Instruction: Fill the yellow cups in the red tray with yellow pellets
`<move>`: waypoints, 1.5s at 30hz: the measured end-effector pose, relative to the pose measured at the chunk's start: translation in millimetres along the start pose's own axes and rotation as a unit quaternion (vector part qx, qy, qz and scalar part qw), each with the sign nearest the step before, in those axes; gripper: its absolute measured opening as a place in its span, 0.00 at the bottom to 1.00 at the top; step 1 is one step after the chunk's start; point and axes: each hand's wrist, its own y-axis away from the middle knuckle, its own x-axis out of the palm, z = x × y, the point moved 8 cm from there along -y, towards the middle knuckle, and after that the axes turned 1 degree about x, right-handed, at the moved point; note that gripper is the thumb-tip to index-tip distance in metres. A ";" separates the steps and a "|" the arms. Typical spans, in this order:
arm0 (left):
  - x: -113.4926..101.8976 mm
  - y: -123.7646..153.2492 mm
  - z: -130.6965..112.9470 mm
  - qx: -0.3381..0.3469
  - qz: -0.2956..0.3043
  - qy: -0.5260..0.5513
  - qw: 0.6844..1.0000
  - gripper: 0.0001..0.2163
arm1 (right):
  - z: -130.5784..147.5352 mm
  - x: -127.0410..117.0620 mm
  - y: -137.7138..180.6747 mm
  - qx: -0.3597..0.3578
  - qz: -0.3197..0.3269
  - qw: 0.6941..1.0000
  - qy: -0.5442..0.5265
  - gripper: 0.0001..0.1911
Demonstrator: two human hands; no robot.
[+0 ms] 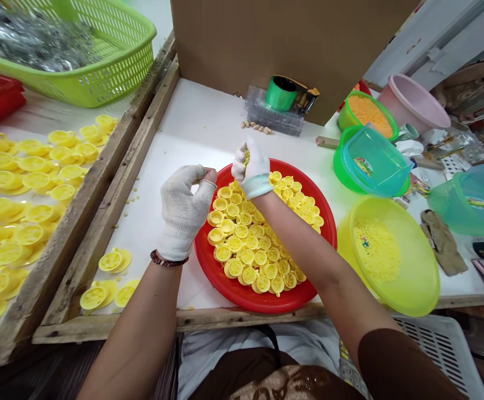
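Note:
My left hand, in a white glove with bare fingertips, is raised at the left rim of a red tray. Its thumb and forefinger are pinched together; whatever they hold is too small to make out. My gloved right hand is over the tray's far side, fingers curled round small yellow pellets. Many small yellow toy cups on saucers cover the tray, with tiny pieces inside several of them. Left of the tray, a few more yellow cups lie on the white table.
Wooden rails divide off rows of yellow cups on the left, below a green basket. A tape roll stands before a cardboard panel. At right are a yellow bowl of yellow bits and green tubs.

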 end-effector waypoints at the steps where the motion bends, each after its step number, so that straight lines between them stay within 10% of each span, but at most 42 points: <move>1: -0.2 -0.1 0.1 -0.001 0.001 0.001 1.000 0.08 | -2.5 4.1 2.9 -0.001 0.008 1.000 0.004 0.26; 23: -3.6 -0.4 -6.3 0.010 -0.016 0.010 1.000 0.08 | -4.9 -15.0 26.2 -0.021 0.006 0.999 0.050 0.22; 34: -5.3 -0.7 -6.5 0.014 -0.016 0.012 1.000 0.09 | -12.9 12.9 16.5 -0.072 0.049 0.995 0.042 0.22; 45: -5.8 -1.3 -7.0 0.018 -0.016 0.006 1.000 0.08 | -18.8 15.1 32.4 0.022 0.038 0.999 0.008 0.21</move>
